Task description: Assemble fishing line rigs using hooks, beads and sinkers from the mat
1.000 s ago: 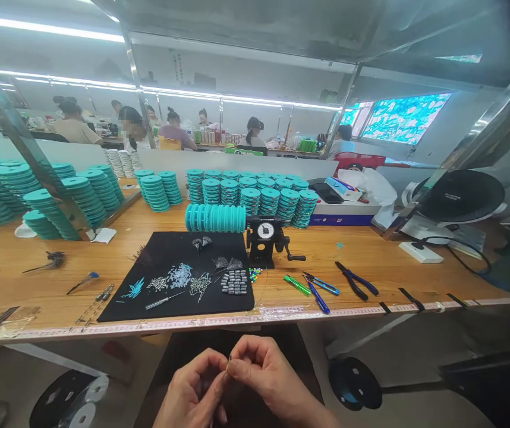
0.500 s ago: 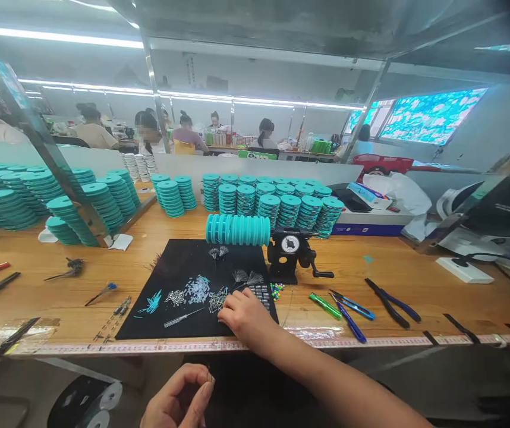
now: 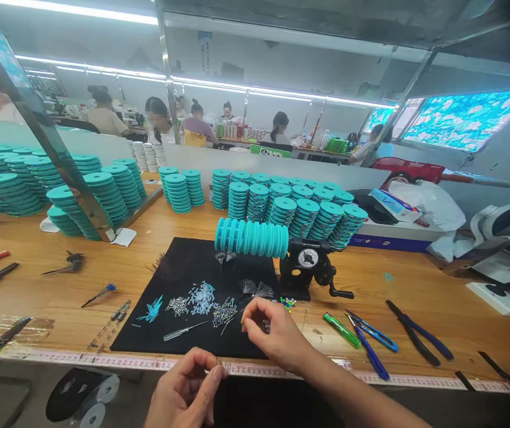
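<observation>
My left hand [image 3: 186,389] is at the table's front edge, thumb and forefinger pinched on something thin that I cannot make out. Over the right side of a black mat [image 3: 183,261], my right hand [image 3: 277,336] has its thumb and fingertips together; whatever is between them is too small to name. Small piles lie on the mat: teal strips [image 3: 151,310], silvery bits [image 3: 177,306], pale clear pieces [image 3: 201,298] and mixed small metallic parts [image 3: 224,312]. A thin screwdriver-like tool [image 3: 183,331] rests before them. Fanned wire bundles [image 3: 257,289] lie behind my right hand.
A black hand-cranked winder [image 3: 308,267] carries a row of teal spools [image 3: 252,238]. Stacked teal spools [image 3: 282,211] stand behind it. To the right lie a green tool [image 3: 342,330], blue tweezers [image 3: 373,330] and pliers [image 3: 419,333]. A metal post [image 3: 59,154] slants at left.
My right hand has lifted back from the small metallic parts and shifted right, its fingertips now together. My left hand has risen slightly, still pinching. The camera view has tilted.
</observation>
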A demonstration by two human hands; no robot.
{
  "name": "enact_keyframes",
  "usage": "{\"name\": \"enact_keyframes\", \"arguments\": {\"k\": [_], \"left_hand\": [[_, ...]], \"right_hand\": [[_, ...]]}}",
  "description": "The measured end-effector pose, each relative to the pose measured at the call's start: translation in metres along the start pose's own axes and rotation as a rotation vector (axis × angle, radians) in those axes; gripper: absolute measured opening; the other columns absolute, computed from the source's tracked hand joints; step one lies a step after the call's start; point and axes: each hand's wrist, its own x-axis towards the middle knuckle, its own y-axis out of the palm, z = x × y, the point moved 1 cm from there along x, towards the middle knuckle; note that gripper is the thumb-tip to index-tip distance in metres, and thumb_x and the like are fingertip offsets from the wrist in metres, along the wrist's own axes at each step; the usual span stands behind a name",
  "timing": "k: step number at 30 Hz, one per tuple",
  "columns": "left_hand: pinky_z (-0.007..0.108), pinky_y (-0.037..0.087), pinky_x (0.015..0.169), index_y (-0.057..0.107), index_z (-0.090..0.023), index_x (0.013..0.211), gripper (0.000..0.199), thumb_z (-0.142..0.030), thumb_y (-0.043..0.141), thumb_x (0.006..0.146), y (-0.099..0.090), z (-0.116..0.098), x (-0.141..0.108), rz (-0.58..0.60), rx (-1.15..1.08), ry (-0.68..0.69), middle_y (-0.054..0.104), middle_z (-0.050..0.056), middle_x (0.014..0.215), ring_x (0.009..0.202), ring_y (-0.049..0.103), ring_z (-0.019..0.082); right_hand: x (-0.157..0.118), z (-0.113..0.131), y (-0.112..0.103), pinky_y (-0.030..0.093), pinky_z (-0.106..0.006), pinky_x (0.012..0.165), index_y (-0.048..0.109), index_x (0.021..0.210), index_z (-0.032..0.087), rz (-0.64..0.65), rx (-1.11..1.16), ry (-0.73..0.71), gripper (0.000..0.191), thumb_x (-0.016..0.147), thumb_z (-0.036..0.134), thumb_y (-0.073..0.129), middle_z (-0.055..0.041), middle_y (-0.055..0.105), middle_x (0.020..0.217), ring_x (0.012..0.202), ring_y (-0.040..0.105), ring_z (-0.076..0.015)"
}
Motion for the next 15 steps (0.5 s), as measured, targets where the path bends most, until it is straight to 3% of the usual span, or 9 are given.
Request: {"name": "enact_keyframes", "arguments": {"k": [3,5,9,15], "left_hand": [[0.018,0.039,0.040,0.062,-0.017,0.071,0.042,-0.058,0.068,0.076,0.011,-0.009,0.011,0.073,0.015,-0.005,0.054,-0.005,0.052,0.037,0.047,0.007],[0.016,0.037,0.038,0.061,-0.017,0.070,0.044,-0.059,0.070,0.074,0.021,-0.016,0.016,0.061,-0.022,0.013,0.055,-0.005,0.053,0.036,0.044,0.006],[0.014,0.034,0.036,0.060,-0.016,0.069,0.047,-0.061,0.073,0.070,0.039,-0.029,0.025,0.064,-0.088,0.048,0.054,-0.006,0.053,0.034,0.041,0.003],[0.012,0.033,0.034,0.057,-0.016,0.067,0.048,-0.061,0.073,0.070,0.054,-0.039,0.036,0.080,-0.123,0.070,0.048,-0.008,0.049,0.033,0.036,0.002]], "right_hand": [[-0.005,0.017,-0.010,0.043,-0.024,0.061,0.055,0.075,0.018,-0.014,0.497,0.204,0.014,0.086,0.027,0.057,-0.0002,0.060,0.071,0.066,0.055,-0.0134],[-0.006,0.028,-0.016,0.043,-0.024,0.061,0.056,0.074,0.017,-0.033,0.643,0.235,0.019,0.083,0.032,0.064,-0.0008,0.062,0.070,0.064,0.055,-0.0128],[-0.005,0.036,-0.026,0.044,-0.023,0.058,0.058,0.077,0.015,-0.085,0.795,0.261,0.029,0.080,0.039,0.074,-0.0019,0.066,0.068,0.060,0.056,-0.0112],[-0.006,0.026,-0.039,0.048,-0.023,0.061,0.063,0.082,0.014,-0.127,0.858,0.256,0.031,0.074,0.038,0.082,-0.0031,0.069,0.074,0.064,0.062,-0.0121]]}}
